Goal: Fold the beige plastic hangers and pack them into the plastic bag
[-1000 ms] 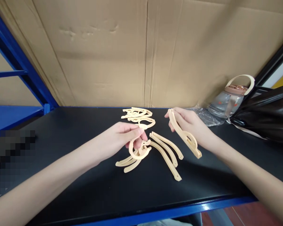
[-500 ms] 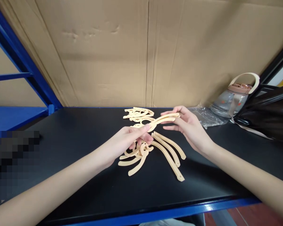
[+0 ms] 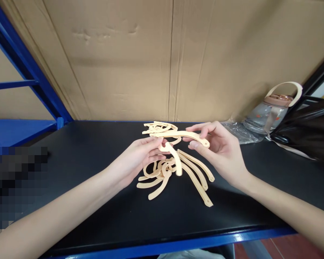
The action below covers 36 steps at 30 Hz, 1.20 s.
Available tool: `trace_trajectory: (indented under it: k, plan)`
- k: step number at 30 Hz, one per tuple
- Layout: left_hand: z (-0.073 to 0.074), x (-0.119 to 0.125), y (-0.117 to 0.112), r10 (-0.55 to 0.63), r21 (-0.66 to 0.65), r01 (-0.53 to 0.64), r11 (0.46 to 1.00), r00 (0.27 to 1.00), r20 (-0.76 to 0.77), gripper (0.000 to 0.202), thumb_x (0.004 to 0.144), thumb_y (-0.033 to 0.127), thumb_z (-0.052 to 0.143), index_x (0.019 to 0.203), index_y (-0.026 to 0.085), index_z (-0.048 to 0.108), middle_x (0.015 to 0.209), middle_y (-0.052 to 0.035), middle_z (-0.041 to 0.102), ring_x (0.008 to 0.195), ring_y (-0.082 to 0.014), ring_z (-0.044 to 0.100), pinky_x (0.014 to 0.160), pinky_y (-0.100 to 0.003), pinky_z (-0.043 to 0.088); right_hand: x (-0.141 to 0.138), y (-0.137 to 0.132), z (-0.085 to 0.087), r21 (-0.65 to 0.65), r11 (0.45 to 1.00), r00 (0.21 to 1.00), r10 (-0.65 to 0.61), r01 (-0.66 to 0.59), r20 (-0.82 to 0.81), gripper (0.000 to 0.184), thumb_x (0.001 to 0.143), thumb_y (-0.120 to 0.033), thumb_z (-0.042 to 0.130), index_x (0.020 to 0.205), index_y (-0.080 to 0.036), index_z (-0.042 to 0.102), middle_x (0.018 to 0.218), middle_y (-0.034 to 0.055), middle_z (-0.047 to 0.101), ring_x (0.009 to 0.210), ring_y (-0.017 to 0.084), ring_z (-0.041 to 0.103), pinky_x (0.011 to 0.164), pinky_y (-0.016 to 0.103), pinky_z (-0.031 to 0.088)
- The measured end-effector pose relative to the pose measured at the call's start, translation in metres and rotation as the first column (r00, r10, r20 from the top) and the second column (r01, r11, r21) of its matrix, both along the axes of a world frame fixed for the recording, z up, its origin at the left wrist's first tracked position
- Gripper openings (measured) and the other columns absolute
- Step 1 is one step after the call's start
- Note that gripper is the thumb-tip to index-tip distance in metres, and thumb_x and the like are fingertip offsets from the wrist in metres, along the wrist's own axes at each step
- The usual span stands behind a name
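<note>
Workshop-like corner — blue metal racking [image 3: 34,68], tall cardboard panels [image 3: 118,79], black worktop [image 3: 102,219], blue front rail [image 3: 237,238], reddish floor [image 3: 288,248].

Pieces [image 3: 162,186] lie on the table [image 3: 110,216] before the cardboard [image 3: 118,75], left of the bottle [image 3: 263,112].

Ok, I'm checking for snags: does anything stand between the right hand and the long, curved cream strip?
Nothing visible does: the right hand holds the strip near its holed end. The left hand, pinching a short, curved cream piece, is near the strip's other end; contact unclear.
</note>
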<state>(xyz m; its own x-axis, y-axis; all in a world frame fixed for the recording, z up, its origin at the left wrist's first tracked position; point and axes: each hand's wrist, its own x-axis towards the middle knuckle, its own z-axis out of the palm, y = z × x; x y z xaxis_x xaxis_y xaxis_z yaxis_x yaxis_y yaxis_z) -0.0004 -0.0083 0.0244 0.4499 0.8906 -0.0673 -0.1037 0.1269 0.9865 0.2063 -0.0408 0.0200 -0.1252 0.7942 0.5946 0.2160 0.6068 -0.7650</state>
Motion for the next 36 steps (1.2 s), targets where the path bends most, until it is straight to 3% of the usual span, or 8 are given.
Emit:
trace_trajectory:
  k: [3,7,13,17,23,29,33,36]
  plan:
    - [-0.002,0.002,0.001,0.054,-0.048,-0.055,0.997,0.998,-0.01,0.02,0.091,0.026,0.052,0.076,0.014,0.059,0.064,0.0021,0.055,0.056,-0.0085,0.055,0.056,-0.02,0.048,0.003,0.004,0.0,0.056,0.987,0.941,-0.159,0.149,0.298,0.014,0.089,-0.02,0.054,0.102,-0.022,0.049,0.105,0.0046,0.067,0.087,0.017,0.068,0.072,0.029,0.053]
    - [-0.003,0.01,-0.007,0.002,-0.093,-0.017,0.996,0.986,-0.166,0.024,0.091,0.03,0.048,0.073,0.015,0.054,0.052,0.0054,0.044,0.039,-0.0052,0.035,0.037,-0.017,0.026,0.002,0.005,-0.001,0.19,0.943,0.639,-0.325,0.273,0.697,0.014,0.093,-0.018,0.047,0.101,-0.021,0.057,0.089,0.0007,0.072,0.076,0.018,0.068,0.064,0.027,0.046]
    - [-0.011,0.021,-0.021,-0.118,-0.072,0.103,0.992,0.958,-0.261,0.029,0.09,0.036,0.049,0.07,0.015,0.055,0.052,0.0048,0.046,0.042,-0.0052,0.029,0.04,-0.019,0.021,-0.004,-0.004,-0.003,0.198,0.979,0.43,-0.162,-0.041,0.888,0.013,0.096,-0.016,0.042,0.094,-0.017,0.055,0.077,0.0,0.066,0.058,0.012,0.062,0.051,0.022,0.038]
    - [-0.014,0.022,-0.019,-0.123,-0.014,0.123,0.992,0.96,-0.251,0.032,0.087,0.044,0.05,0.073,0.016,0.056,0.053,0.0046,0.048,0.044,-0.0066,0.028,0.042,-0.021,0.02,-0.008,-0.007,-0.005,0.311,0.947,0.264,-0.281,-0.08,0.923,0.012,0.09,-0.006,0.047,0.1,-0.011,0.052,0.081,0.0044,0.063,0.063,0.015,0.063,0.045,0.024,0.036]
    - [-0.014,0.026,-0.021,-0.026,0.103,0.058,0.993,0.957,-0.29,0.032,0.085,0.043,0.05,0.066,0.018,0.051,0.052,0.0045,0.047,0.042,-0.0075,0.032,0.042,-0.021,0.021,-0.02,-0.005,-0.013,0.46,0.888,0.157,-0.453,-0.01,0.878,0.011,0.093,-0.007,0.044,0.098,-0.007,0.054,0.076,0.0054,0.061,0.057,0.015,0.062,0.039,0.026,0.036]
    - [-0.012,0.025,-0.021,-0.021,0.035,0.032,0.999,0.959,-0.282,0.031,0.084,0.043,0.052,0.069,0.016,0.055,0.052,0.0039,0.048,0.044,-0.0077,0.036,0.042,-0.02,0.025,-0.009,-0.003,-0.008,0.437,0.888,0.192,-0.408,-0.145,0.892,0.031,0.089,-0.002,0.041,0.12,-0.002,0.045,0.094,0.01,0.064,0.074,0.019,0.066,0.049,0.029,0.045]
    - [-0.007,0.025,-0.02,-0.066,0.033,0.082,0.996,0.94,-0.333,0.033,0.089,0.036,0.042,0.062,0.018,0.049,0.046,0.0053,0.044,0.038,-0.0068,0.03,0.041,-0.021,0.024,-0.004,-0.005,0.001,0.287,0.948,0.158,-0.265,-0.139,0.951,0.028,0.081,0.003,0.044,0.106,-0.009,0.05,0.085,0.0052,0.063,0.063,0.017,0.064,0.043,0.026,0.036]
    - [-0.008,0.028,-0.023,-0.026,0.159,0.1,0.982,0.911,-0.411,0.034,0.09,0.034,0.037,0.061,0.019,0.046,0.048,0.0035,0.046,0.042,-0.0097,0.037,0.045,-0.024,0.03,-0.007,-0.007,0.003,0.278,0.955,0.149,-0.262,-0.103,0.954,0.027,0.078,0.003,0.047,0.101,-0.01,0.051,0.08,0.0037,0.062,0.057,0.016,0.062,0.041,0.027,0.026]
